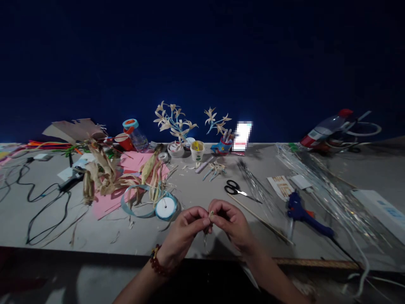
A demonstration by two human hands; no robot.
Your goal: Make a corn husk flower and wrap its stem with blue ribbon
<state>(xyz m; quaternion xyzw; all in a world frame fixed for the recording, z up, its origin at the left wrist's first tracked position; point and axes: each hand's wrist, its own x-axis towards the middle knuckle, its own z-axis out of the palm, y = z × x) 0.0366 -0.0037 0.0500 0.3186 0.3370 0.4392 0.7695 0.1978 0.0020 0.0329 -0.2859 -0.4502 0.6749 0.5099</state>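
Observation:
My left hand (192, 224) and my right hand (230, 223) meet above the table's front edge, fingertips pinched together on a small pale piece of corn husk (211, 214). Thin strands hang below it between the hands; its exact shape is mostly covered by fingers. A bead bracelet circles my left wrist. Left of my hands lies a roll of light blue ribbon (166, 207), partly unwound. Beyond them are small husk flowers on blue stems (215, 169) and black-handled scissors (241, 191). A thin stick (259, 218) lies to the right.
Dried husks (101, 173) rest on pink paper (104, 205) at left, beside black cords (30, 202). A blue glue gun (308, 217), wires (256, 181) and clear plastic strips (329, 194) lie at right. Cups, a husk flower branch (174, 120) and a lit phone (243, 136) stand at the back.

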